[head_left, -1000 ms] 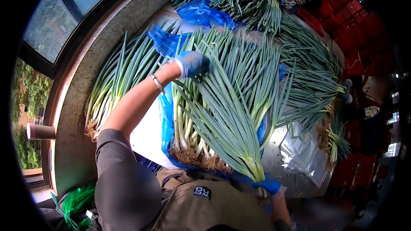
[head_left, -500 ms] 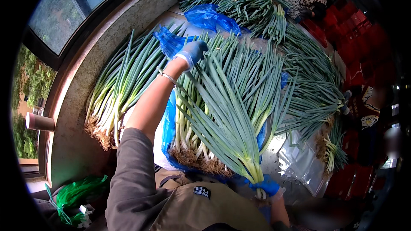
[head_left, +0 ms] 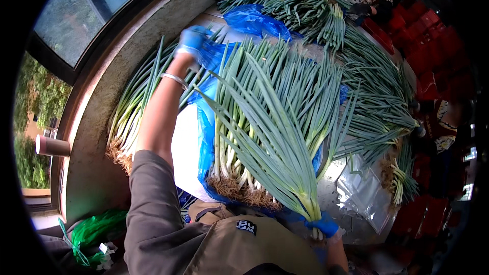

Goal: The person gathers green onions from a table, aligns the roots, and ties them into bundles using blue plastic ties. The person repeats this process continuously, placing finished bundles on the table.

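Note:
My right hand [head_left: 324, 224], in a blue glove, grips a bunch of green onions [head_left: 300, 183] by its white root end. Its leaves fan up and left over a larger pile of green onions [head_left: 237, 158], roots toward me, lying on a blue plastic bag [head_left: 205, 137]. My left hand [head_left: 192, 42], also blue-gloved and somewhat blurred, is at the bag's far left corner, its fingers closed on the blue film. Under that hand and forearm lie more green onions [head_left: 133, 117], partly hidden.
More green onions [head_left: 374, 81] cover the right and far sides of the table. Another blue bag [head_left: 254, 20] lies at the back, clear plastic bags [head_left: 361, 193] at the right. Red crates [head_left: 433, 46] and other people stand beyond. A windowed wall [head_left: 97, 137] curves along the left; green netting [head_left: 94, 234] is low left.
My left hand has moved left and slightly away from me, from above the pile to the bag's corner. My right hand still holds the bunch in nearly the same place.

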`<action>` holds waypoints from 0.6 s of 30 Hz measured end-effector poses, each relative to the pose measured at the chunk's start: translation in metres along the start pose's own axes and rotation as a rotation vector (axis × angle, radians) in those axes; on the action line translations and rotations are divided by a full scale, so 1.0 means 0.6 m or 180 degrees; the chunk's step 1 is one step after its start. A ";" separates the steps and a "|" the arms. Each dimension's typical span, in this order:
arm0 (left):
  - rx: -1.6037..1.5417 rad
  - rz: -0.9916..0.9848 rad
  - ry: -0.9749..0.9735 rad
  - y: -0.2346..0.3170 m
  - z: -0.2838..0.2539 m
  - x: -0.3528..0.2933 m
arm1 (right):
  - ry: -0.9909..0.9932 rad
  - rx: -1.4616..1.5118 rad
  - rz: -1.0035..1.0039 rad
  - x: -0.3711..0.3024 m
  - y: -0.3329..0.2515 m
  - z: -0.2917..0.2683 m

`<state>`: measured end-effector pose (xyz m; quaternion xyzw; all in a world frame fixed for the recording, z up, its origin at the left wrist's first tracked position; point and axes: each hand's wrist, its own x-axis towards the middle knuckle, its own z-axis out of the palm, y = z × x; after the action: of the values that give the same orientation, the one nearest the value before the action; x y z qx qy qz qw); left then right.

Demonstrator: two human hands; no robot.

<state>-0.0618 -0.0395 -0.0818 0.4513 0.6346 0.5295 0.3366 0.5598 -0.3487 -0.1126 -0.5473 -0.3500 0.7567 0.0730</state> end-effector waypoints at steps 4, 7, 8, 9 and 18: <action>-0.0045 0.0109 0.0010 0.129 0.005 -0.084 | 0.0158 -0.0130 0.0070 0.000 0.041 0.004; 0.1152 0.0662 -0.1552 0.166 0.120 -0.173 | 0.0151 -0.0538 0.0038 -0.006 0.016 0.000; 0.1355 0.0719 -0.2096 0.171 0.168 -0.194 | 0.0192 -0.0556 0.0014 -0.008 0.016 0.003; 0.2325 0.1748 -0.2566 0.172 0.205 -0.210 | 0.0223 -0.0576 -0.0001 -0.012 0.017 0.004; 0.3302 0.2540 -0.3352 0.132 0.332 -0.248 | 0.0250 -0.1086 0.0169 -0.007 0.048 -0.010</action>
<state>0.1902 -0.1018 -0.0545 0.9276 0.3504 -0.0299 0.1261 0.5745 -0.3697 -0.1277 -0.5900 -0.4557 0.6660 -0.0274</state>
